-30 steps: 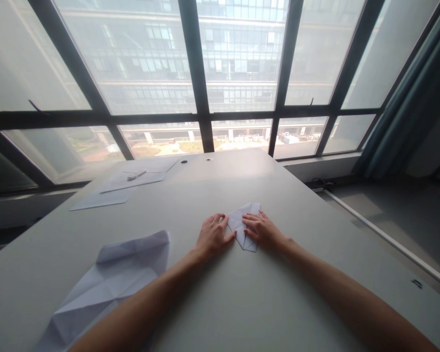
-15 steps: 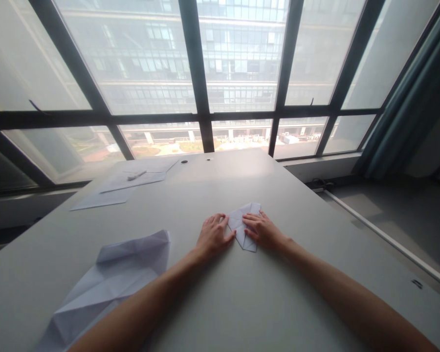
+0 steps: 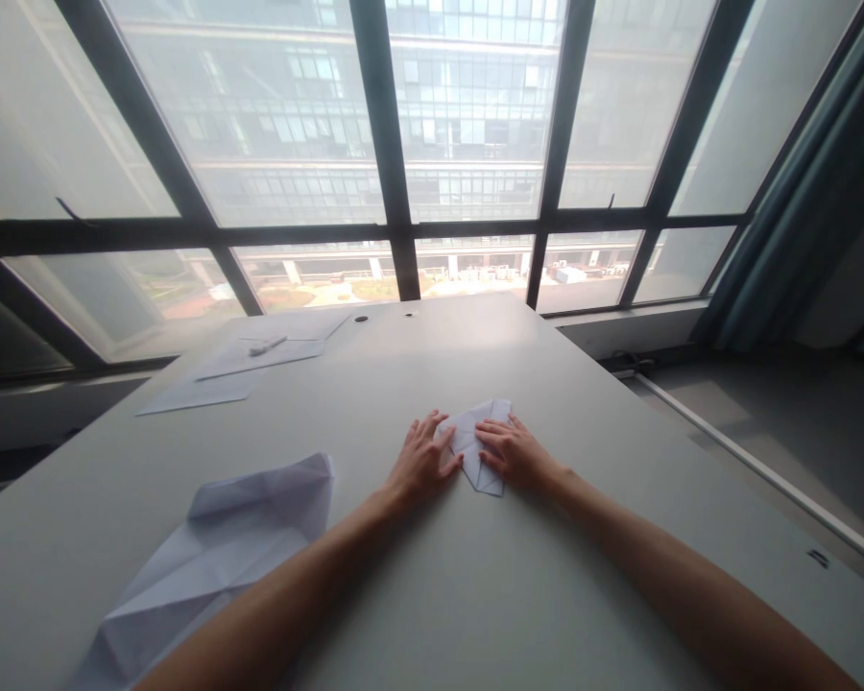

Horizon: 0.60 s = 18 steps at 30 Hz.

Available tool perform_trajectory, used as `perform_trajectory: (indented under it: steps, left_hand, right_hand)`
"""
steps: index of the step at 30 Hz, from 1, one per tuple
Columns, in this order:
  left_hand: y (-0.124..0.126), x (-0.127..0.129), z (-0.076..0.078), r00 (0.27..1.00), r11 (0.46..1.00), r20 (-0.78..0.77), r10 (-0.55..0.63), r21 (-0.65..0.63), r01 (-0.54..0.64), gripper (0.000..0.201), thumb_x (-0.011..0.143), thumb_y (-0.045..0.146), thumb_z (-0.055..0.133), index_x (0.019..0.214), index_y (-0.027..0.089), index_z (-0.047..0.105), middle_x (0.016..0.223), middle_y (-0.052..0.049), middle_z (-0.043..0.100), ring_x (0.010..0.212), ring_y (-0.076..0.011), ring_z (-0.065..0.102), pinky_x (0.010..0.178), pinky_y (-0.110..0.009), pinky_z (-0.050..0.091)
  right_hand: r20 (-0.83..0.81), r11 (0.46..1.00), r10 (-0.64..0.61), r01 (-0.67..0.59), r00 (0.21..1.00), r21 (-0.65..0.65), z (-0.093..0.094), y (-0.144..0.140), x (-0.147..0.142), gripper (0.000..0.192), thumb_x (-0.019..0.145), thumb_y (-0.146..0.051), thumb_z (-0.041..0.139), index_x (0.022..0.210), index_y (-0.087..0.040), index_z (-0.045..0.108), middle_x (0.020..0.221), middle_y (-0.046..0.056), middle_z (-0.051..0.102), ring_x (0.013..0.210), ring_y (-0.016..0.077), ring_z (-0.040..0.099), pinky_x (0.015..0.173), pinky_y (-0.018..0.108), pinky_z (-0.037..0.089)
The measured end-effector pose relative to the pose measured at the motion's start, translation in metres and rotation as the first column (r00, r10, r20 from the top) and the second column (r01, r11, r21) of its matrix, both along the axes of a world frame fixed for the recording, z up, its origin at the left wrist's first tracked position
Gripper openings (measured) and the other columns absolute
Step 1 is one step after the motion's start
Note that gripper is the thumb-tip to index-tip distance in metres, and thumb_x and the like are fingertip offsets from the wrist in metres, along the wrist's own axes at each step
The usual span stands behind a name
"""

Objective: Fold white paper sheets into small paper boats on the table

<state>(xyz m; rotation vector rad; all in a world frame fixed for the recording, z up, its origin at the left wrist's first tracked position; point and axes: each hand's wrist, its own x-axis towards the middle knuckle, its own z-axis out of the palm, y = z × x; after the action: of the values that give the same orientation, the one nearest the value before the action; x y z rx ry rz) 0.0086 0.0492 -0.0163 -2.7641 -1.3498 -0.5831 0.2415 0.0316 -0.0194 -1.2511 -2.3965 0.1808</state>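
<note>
White folded paper (image 3: pixel 479 443) lies flat on the grey table (image 3: pixel 475 595), a little beyond the middle of the top and slightly toward its right side. The left hand (image 3: pixel 420 463) rests palm down on the table with its fingers spread wide, and its thumb and fingertips touch the paper's left edge. The right hand (image 3: pixel 516 453) lies flat on the paper's right half, fingers together and stretched out, pressing it down; neither hand grips anything.

Bare tabletop runs between the hands and the near edge, crossed only by the 2 forearms. The right edge of the table slants away just beyond the right hand, with open floor (image 3: pixel 784 422) past it. To the left, well apart from the hands, a large creased sheet (image 3: pixel 216 557) lies near the front-left corner. At the far left, flat sheets (image 3: pixel 245 369) lie with a small pen-like thing (image 3: pixel 267 344) on top. 2 round holes (image 3: pixel 361 317) sit near the far edge.

Dark-framed windows (image 3: pixel 396 230) fill the wall behind, and a teal curtain (image 3: pixel 799 192) hangs at the right. No writing can be read.
</note>
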Motion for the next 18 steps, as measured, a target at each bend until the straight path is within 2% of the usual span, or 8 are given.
perform_trajectory:
  steps: [3, 5, 12, 18]
  left_hand:
    - [0.0012, 0.001, 0.001, 0.987, 0.986, -0.014, -0.159, -0.041, 0.159, 0.036, 0.098, 0.031, 0.048, 0.133, 0.026, 0.058, 0.147, -0.007, 0.048, 0.139, -0.025, 0.04, 0.119, -0.046, 0.027]
    - [0.0016, 0.0016, 0.0018, 0.979, 0.977, -0.013, -0.202, -0.071, 0.2, 0.034, 0.099, 0.029, 0.045, 0.13, 0.028, 0.06, 0.144, -0.006, 0.052, 0.136, -0.0236, 0.045, 0.117, -0.044, 0.03]
    - [0.0006, 0.0014, 0.0017, 0.986, 0.982, 0.008, -0.165, -0.087, 0.165, 0.034, 0.099, 0.032, 0.047, 0.129, 0.029, 0.061, 0.144, -0.004, 0.054, 0.135, -0.0241, 0.048, 0.117, -0.048, 0.029]
    - [-0.0004, 0.0006, -0.0005, 0.99, 0.988, 0.05, -0.13, -0.071, 0.134, 0.033, 0.098, 0.037, 0.05, 0.128, 0.03, 0.062, 0.142, -0.003, 0.056, 0.135, -0.0236, 0.048, 0.118, -0.046, 0.027]
  right_hand:
    - [-0.002, 1.0, -0.003, 0.003, 1.0, 0.006, 0.0001, -0.0002, -0.0001, 0.037, 0.095, -0.029, 0.055, 0.132, -0.021, 0.059, 0.14, 0.013, 0.057, 0.135, 0.0258, 0.048, 0.117, 0.054, 0.021]
    - [-0.004, 1.0, -0.007, 0.007, 1.0, 0.003, 0.0, -0.0002, 0.0, 0.038, 0.095, -0.029, 0.055, 0.132, -0.021, 0.059, 0.14, 0.013, 0.057, 0.135, 0.0257, 0.047, 0.117, 0.054, 0.02]
    - [0.001, 1.0, -0.02, 0.02, 1.0, -0.012, 0.0029, -0.0017, -0.0008, 0.037, 0.094, -0.029, 0.056, 0.131, -0.022, 0.059, 0.14, 0.012, 0.058, 0.134, 0.0253, 0.048, 0.117, 0.054, 0.021]
    - [0.013, 0.999, -0.037, 0.037, 0.999, 0.015, 0.0033, -0.0026, -0.0012, 0.031, 0.092, -0.03, 0.061, 0.123, -0.025, 0.065, 0.138, 0.01, 0.06, 0.128, 0.0253, 0.054, 0.115, 0.053, 0.024]
